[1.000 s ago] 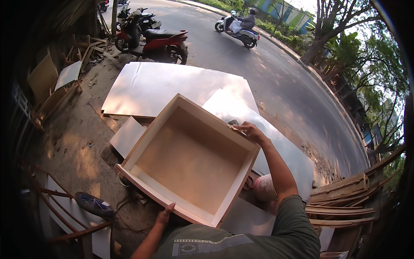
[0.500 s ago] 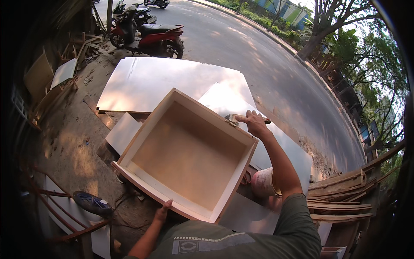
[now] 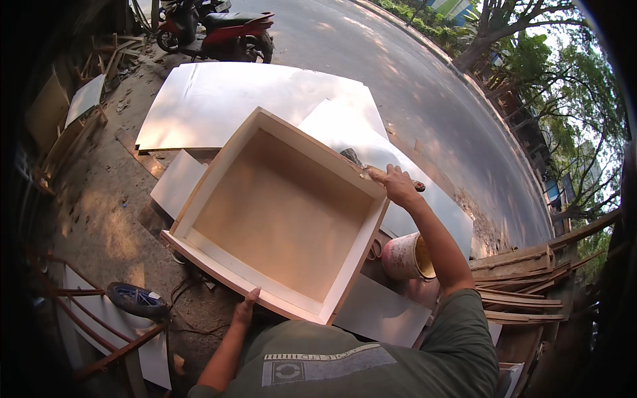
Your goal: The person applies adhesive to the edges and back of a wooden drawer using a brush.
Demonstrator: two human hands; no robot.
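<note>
Pale wood makes up the open box [image 3: 279,212], a large, shallow, square frame with a flat bottom panel and thin upright walls, tilted so its near wall sits low by the person's chest and its far corner points toward the road [image 3: 424,86]. It rests above white sheet boards [image 3: 219,99] spread on the dirt ground. A red motorbike [image 3: 219,30] stands parked at the road's edge beyond them. Beside the box's right wall sits a stained pink bucket [image 3: 408,255]. The right hand [image 3: 397,186], arm stretched forward, is closed on a small scraper-like tool [image 3: 355,162] pressed at the box's far right wall top. The left hand [image 3: 247,306] lies flat, fingers open, against the near wall's outer face.
</note>
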